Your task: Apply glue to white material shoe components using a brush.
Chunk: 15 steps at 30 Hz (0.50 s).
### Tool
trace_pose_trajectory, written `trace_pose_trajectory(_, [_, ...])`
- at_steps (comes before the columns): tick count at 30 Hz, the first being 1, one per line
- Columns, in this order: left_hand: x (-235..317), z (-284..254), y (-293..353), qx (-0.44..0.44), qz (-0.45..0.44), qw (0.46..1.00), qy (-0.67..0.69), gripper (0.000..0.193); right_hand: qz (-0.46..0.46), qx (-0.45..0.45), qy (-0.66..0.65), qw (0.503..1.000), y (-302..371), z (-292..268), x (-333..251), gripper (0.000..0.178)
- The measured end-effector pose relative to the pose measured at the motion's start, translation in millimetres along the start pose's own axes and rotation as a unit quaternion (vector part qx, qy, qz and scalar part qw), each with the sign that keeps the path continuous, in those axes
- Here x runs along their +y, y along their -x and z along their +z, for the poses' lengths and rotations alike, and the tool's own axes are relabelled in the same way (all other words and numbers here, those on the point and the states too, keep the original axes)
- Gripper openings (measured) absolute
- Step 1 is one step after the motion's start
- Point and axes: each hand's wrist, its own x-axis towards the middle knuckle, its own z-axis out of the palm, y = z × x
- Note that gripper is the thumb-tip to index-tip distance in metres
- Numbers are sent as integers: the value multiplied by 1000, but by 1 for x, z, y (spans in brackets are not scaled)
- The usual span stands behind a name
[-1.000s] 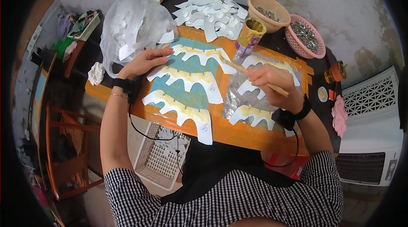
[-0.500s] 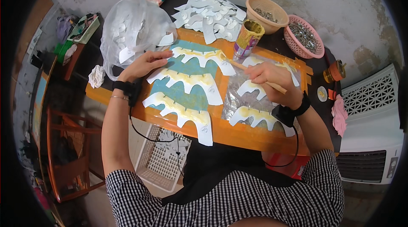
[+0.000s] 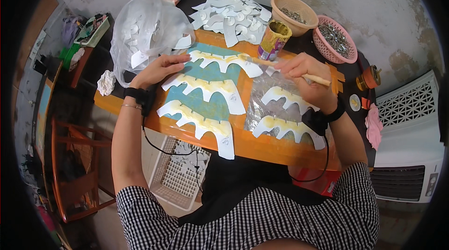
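My right hand [image 3: 306, 74] grips a brush with a pale wooden handle [image 3: 318, 80]. Its tip touches the right part of the farthest white scalloped cut-out [image 3: 252, 68], where a yellowish, glue-like coat lies along the notched edge. My left hand [image 3: 163, 68] is open, fingers stretched out, its fingertips at that cut-out's left end. Two more coated cut-outs, a middle one [image 3: 234, 94] and a near one [image 3: 225, 140], lie below it on a blue sheet [image 3: 220, 108]. On the right, further coated cut-outs [image 3: 285, 126] rest on clear film [image 3: 255, 93]; my right hand and wrist partly cover that group.
Behind the work stand a yellow-smeared can [image 3: 273, 39], a beige basket [image 3: 304, 11] and a pink basket [image 3: 322, 39] of small metal pieces. White cut-outs are heaped [image 3: 229, 16] beside a clear plastic bag [image 3: 126, 30]. Cables [image 3: 163, 153] hang from both wrists.
My right hand has moved right with the brush, whose handle now lies flatter. The farthest cut-out's right end has shifted slightly right. My left hand has stayed nearly still.
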Motion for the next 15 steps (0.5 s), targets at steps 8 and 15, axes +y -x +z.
trace_pose_trajectory(8, [-1, 1, -1, 24, 13, 1000, 2, 39, 25, -18, 7, 999, 5, 12, 10, 14])
trace_pose_trajectory(15, [-7, 1, -4, 19, 11, 1000, 3, 39, 28, -20, 7, 999, 10, 7, 6, 13])
